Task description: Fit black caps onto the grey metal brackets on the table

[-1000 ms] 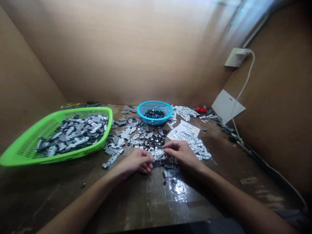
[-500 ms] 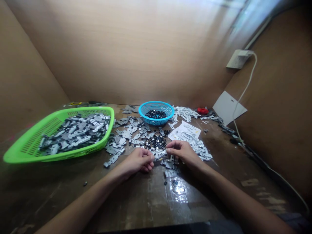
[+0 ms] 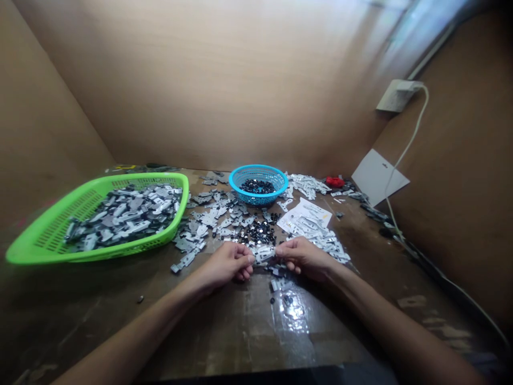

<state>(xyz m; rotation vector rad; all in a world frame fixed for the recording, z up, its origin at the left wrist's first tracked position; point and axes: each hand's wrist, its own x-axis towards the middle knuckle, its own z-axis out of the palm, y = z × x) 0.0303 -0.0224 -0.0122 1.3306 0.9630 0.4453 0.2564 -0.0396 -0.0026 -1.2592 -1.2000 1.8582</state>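
Note:
My left hand (image 3: pixel 228 263) and my right hand (image 3: pixel 302 255) meet low over the brown table (image 3: pixel 248 331), both pinched on the ends of one small silvery metal piece (image 3: pixel 263 254). Just beyond my fingers lies a heap of small black shiny parts (image 3: pixel 260 233). Grey and silver metal pieces (image 3: pixel 208 219) are scattered to the left of that heap, and more white-silver ones (image 3: pixel 326 240) lie right of my right hand.
A green basket (image 3: pixel 48 240) of grey metal pieces stands at the left. A small blue basket (image 3: pixel 258 176) of black parts sits at the back. A white sheet (image 3: pixel 306 211), a red object (image 3: pixel 334 182), a wall socket (image 3: pixel 396 95) and its white cable (image 3: pixel 404 155) are at the right.
My right hand has curled lower and closer to the table, still pinching the metal piece with my left. The view has shifted slightly.

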